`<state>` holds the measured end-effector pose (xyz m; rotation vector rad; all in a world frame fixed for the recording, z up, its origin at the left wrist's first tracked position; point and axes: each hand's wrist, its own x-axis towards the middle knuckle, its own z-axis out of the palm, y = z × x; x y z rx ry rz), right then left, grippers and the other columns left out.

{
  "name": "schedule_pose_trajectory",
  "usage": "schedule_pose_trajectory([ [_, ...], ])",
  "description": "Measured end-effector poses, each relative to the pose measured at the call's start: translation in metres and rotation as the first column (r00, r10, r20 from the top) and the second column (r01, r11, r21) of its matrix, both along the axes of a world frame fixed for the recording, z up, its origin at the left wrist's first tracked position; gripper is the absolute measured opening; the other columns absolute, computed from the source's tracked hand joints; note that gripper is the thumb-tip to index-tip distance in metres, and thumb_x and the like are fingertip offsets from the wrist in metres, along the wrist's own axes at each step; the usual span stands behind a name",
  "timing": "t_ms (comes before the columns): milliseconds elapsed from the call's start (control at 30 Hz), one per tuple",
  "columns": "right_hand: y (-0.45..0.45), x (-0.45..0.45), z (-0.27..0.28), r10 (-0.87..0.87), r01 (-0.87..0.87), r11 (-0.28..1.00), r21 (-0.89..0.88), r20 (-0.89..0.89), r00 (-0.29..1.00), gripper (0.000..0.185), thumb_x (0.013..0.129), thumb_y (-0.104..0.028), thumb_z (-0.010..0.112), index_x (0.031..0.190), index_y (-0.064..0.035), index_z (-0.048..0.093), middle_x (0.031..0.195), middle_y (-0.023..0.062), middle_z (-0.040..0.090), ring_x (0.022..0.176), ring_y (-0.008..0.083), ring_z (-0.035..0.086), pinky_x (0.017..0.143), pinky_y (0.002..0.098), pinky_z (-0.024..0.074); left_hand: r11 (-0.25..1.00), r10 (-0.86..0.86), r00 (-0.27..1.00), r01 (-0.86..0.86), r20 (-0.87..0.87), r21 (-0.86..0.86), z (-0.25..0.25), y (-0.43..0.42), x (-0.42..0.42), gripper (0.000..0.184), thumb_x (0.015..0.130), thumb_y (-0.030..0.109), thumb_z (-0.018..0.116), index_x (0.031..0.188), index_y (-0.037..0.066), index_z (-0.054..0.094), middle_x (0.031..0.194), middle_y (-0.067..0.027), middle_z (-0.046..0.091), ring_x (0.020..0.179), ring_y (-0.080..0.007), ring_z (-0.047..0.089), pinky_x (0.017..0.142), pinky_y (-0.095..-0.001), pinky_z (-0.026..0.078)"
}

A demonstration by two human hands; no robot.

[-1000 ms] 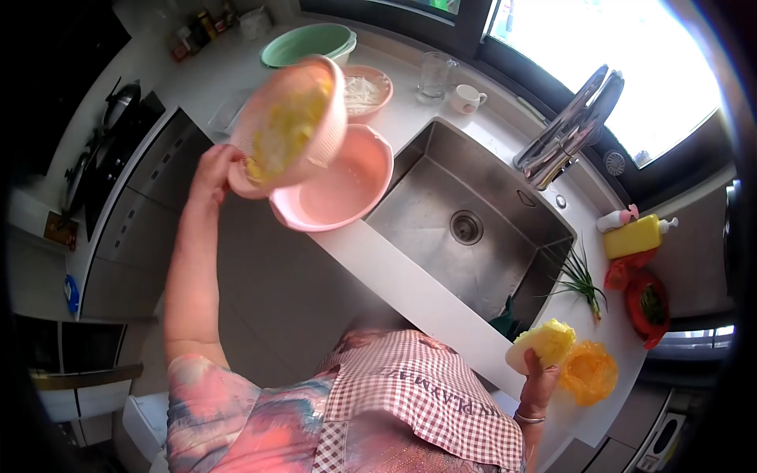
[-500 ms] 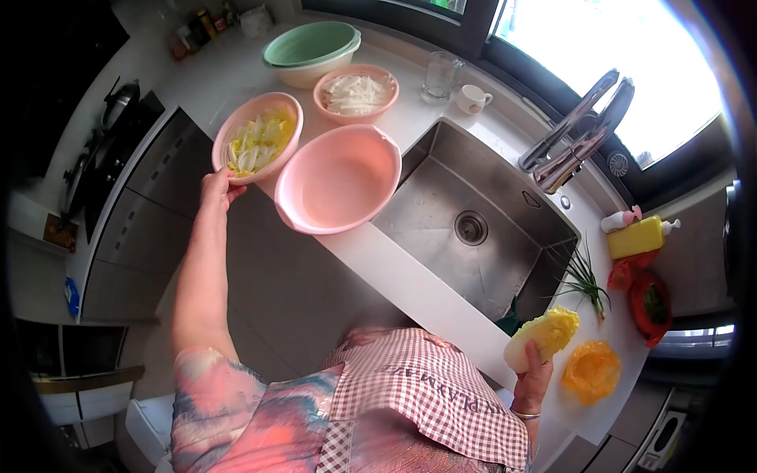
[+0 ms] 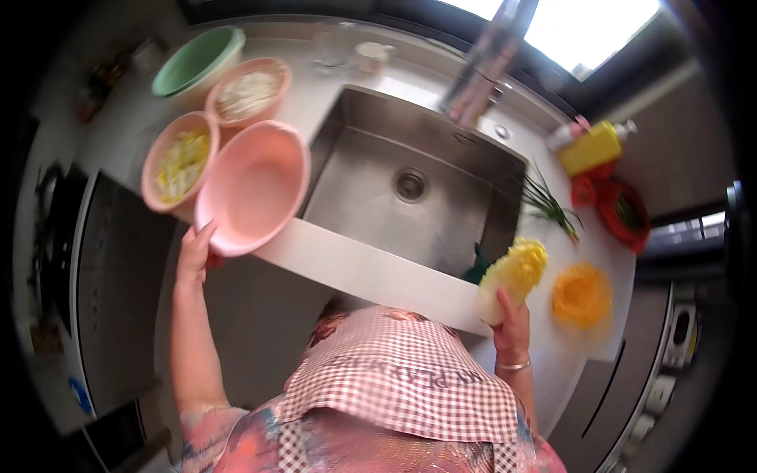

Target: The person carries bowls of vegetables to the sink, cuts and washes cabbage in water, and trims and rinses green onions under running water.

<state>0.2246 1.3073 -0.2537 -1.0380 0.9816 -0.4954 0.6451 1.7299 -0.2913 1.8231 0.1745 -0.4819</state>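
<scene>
My left hand is closed on the near rim of a large pink basin, its thumb over the edge. The basin has nothing in it and sits left of the sink. My right hand holds a piece of napa cabbage, pale at the base with yellow leaves, above the counter's front edge. Beside the basin stands a pink bowl of cut cabbage. Behind that is another pink bowl holding white strips.
A steel sink with a faucet lies in the middle. Around it are a green colander, a white cup, green onions, an orange plastic bag, a yellow bottle and a red bag.
My left hand has let go of the cut-cabbage bowl and taken the large basin's rim. My view has shifted right. The right hand still holds the cabbage.
</scene>
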Motion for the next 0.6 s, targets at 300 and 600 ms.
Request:
schedule_pose_trajectory([
  [300,0.015,-0.005,-0.006,-0.182,0.161,0.956,0.247,0.067,0.981,0.048,0.097,-0.029,0.066,0.136,-0.0071,0.051,0.116,0.0087,0.065,0.101,0.0242,0.068,0.078,0.0382,0.0606,0.918,-0.345,0.937,0.348,0.051,-0.191,0.015,-0.12,-0.005,0.036,0.085,0.007,0.056,0.119,-0.003,0.058,0.094,-0.0071,0.066,0.066,-0.0123,0.064,0.048,-0.0277,0.053],
  [600,0.04,-0.013,-0.005,-0.252,0.184,0.917,0.353,0.159,0.954,0.05,0.096,-0.025,0.067,0.138,-0.0057,0.048,0.119,0.0117,0.063,0.105,0.0291,0.065,0.092,0.0476,0.0563,0.587,-0.781,0.608,0.792,-0.142,0.165,-0.064,-0.308,0.016,0.033,0.084,0.015,0.061,0.113,-0.002,0.061,0.08,-0.0142,0.07,0.06,-0.0248,0.069,0.05,-0.0356,0.056],
])
